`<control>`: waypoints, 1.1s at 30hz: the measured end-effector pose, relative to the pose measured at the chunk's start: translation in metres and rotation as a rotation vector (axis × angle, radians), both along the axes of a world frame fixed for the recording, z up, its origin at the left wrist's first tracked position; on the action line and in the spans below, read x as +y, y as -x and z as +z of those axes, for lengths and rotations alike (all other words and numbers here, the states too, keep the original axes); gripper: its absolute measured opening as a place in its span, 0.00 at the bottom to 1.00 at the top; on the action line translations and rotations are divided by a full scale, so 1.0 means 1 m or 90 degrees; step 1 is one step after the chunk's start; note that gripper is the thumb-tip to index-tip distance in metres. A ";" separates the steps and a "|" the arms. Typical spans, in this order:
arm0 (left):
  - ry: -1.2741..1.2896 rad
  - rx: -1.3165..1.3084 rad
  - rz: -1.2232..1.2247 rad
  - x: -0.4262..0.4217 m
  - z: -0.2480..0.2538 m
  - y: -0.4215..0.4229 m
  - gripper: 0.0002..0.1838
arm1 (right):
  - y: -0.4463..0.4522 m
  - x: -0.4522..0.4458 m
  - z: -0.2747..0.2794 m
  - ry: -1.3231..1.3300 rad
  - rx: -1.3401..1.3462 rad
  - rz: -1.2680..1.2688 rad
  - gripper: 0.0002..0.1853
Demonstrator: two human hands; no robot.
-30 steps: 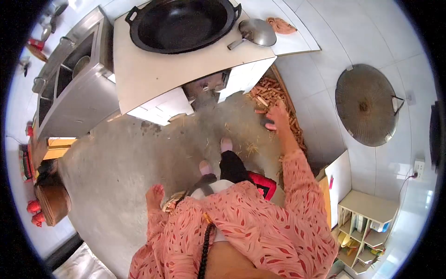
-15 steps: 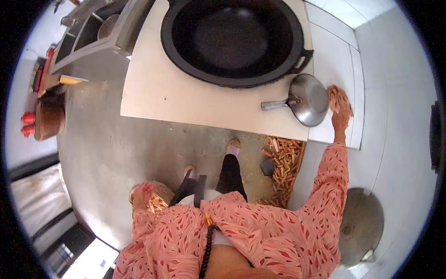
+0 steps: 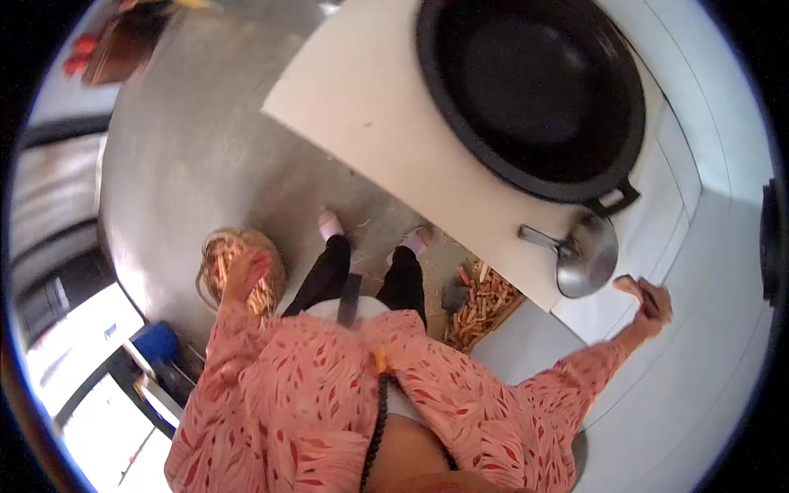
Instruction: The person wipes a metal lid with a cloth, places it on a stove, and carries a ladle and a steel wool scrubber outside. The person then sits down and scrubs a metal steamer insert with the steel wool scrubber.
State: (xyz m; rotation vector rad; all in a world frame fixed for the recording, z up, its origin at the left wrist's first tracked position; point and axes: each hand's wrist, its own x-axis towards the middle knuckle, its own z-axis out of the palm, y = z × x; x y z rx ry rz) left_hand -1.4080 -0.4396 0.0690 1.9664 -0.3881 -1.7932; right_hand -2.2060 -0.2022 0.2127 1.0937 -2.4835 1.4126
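Observation:
My right hand (image 3: 654, 319) is closed on a brownish-pink cloth (image 3: 631, 287) at the right edge of the white counter, just beyond the metal ladle (image 3: 587, 256). The ladle lies bowl-side by the cloth, its short handle toward the left. A large black wok (image 3: 534, 90) sits on the counter (image 3: 353, 99). At left, my left hand (image 3: 248, 273) is over a woven basket (image 3: 279, 261) of short corncob-like pieces (image 3: 223, 256); its fingers are smeared by motion.
A heap of similar pieces (image 3: 486, 306) lies on the floor below the counter's near edge, beside a dark block (image 3: 453, 297). Both my feet stand on the grey floor (image 3: 181, 156). A blue container (image 3: 156, 342) is at lower left, and a tiled wall (image 3: 707, 361) rises at right.
My right hand went from above the floor heap to the cloth on the counter, and now has it lifted near the counter's edge. The view has turned, bringing the basket fully into sight.

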 end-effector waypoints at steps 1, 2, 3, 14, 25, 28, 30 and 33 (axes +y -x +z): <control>-0.010 0.032 0.022 0.000 -0.001 0.001 0.14 | -0.029 -0.033 0.026 0.006 0.055 0.053 0.03; -0.010 0.063 0.043 -0.004 -0.001 0.006 0.14 | -0.047 -0.062 0.041 -0.169 0.166 0.042 0.01; -0.006 0.095 0.064 -0.012 0.000 0.009 0.13 | -0.065 -0.091 0.056 -0.328 0.292 0.039 0.02; 0.307 0.379 -0.050 -0.157 0.089 -0.004 0.29 | -0.510 -0.376 0.008 -0.176 -0.580 0.590 0.13; 0.449 0.174 0.274 -0.222 0.130 -0.175 0.26 | -0.785 -0.562 -0.016 -0.186 -0.684 0.750 0.11; 0.509 0.080 0.366 -0.252 0.104 -0.243 0.28 | -0.846 -0.605 0.001 -0.284 -0.606 0.867 0.12; 0.600 0.062 0.481 -0.275 0.111 -0.281 0.28 | -0.875 -0.637 0.025 -0.436 -0.595 1.204 0.14; 0.784 0.233 0.593 -0.322 0.189 -0.300 0.32 | -0.962 -0.672 0.041 -0.378 -0.845 1.385 0.12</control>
